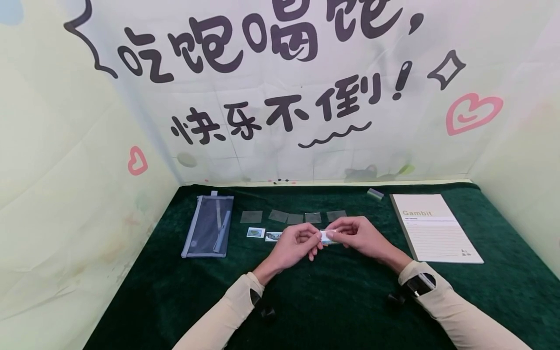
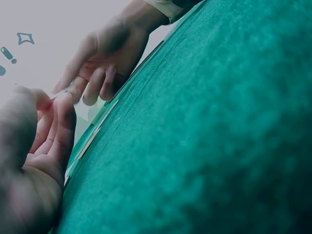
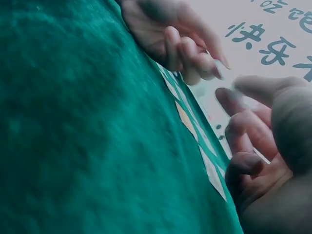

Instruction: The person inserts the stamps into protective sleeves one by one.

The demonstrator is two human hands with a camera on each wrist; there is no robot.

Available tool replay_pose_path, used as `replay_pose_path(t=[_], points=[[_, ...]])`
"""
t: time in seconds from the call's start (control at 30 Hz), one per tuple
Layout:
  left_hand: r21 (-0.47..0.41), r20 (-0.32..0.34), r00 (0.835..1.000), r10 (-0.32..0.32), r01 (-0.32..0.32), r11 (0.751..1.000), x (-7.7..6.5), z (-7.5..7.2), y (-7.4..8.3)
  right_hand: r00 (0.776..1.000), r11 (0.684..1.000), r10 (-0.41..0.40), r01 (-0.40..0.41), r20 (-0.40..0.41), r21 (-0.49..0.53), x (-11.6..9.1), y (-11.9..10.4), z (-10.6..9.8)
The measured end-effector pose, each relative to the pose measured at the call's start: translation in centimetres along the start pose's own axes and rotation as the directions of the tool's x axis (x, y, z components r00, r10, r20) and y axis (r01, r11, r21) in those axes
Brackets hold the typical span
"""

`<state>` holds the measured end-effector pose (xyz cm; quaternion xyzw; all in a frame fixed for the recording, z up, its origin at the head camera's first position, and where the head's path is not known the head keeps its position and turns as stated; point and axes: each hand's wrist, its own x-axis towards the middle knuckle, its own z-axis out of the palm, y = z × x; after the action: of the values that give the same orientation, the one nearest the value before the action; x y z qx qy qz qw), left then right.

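Observation:
A small white-edged picture piece like a stamp (image 1: 327,237) is held between my two hands. My right hand (image 1: 362,236) pinches its right side between thumb and forefinger. The thumb and forefinger of my left hand (image 1: 296,246) pinch at its left edge. In the left wrist view the fingertips of the left hand (image 2: 36,146) and right hand (image 2: 109,58) nearly meet; the piece itself is hard to make out there. Two similar stamps, one with a greenish picture (image 1: 255,232) and one partly covered (image 1: 273,236), lie left of my hands.
Clear square sleeves (image 1: 251,217) lie in a row behind the stamps. A blue-grey zip pouch (image 1: 202,231) lies at left. On the right is a Gambit notebook (image 1: 433,238), with a small greenish-purple block (image 1: 375,194) near its far corner. Dark green cloth (image 1: 332,311) covers the table.

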<state>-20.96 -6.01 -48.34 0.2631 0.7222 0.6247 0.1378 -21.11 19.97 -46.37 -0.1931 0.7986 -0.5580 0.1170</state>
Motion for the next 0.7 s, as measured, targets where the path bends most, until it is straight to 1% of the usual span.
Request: replay_pose_path(t=[0.1, 0.2, 0.27, 0.33, 0.4, 0.47, 0.57, 0.63, 0.7], points=[[0.027, -0.003, 1.000, -0.009, 0.009, 1.000, -0.1, 0.1, 0.0, 0.999, 0.999, -0.015, 0.016, 0.033, -0.047, 0.1, 0.1, -0.6], [0.070, -0.017, 1.000, -0.025, 0.026, 0.997, -0.2, 0.2, 0.2, 0.999, 0.996, -0.016, 0.019, 0.032, -0.084, 0.3, 0.2, -1.7], [0.124, -0.024, 0.999, -0.031, 0.034, 0.992, -0.1, 0.3, 0.4, 1.000, 0.993, -0.011, 0.013, 0.024, -0.120, 0.4, 0.3, -2.7], [0.205, -0.028, 0.999, -0.028, 0.033, 0.978, 0.0, 0.4, 0.7, 1.000, 0.988, 0.007, -0.005, 0.010, -0.155, 0.4, 0.5, -3.9], [0.298, -0.024, 1.000, -0.009, 0.016, 0.954, 0.2, 0.6, 1.0, 0.999, 0.981, 0.035, -0.035, 0.000, -0.189, 0.4, 0.8, -5.2], [0.385, -0.013, 1.000, 0.018, -0.012, 0.923, 0.6, 0.7, 1.3, 0.998, 0.973, 0.062, -0.061, -0.001, -0.222, 0.4, 1.0, -6.3], [0.478, 0.014, 0.999, 0.042, -0.043, 0.877, 1.5, 1.1, 1.8, 0.996, 0.961, 0.086, -0.076, 0.029, -0.265, 0.1, 1.2, -7.6], [0.531, 0.038, 0.998, 0.040, -0.054, 0.846, 2.2, 1.4, 2.2, 0.995, 0.954, 0.092, -0.074, 0.047, -0.291, 0.0, 1.3, -8.1], [0.591, 0.061, 0.998, 0.019, -0.052, 0.805, 3.0, 1.7, 2.6, 0.994, 0.947, 0.093, -0.069, 0.063, -0.315, -0.2, 1.4, -8.4]])
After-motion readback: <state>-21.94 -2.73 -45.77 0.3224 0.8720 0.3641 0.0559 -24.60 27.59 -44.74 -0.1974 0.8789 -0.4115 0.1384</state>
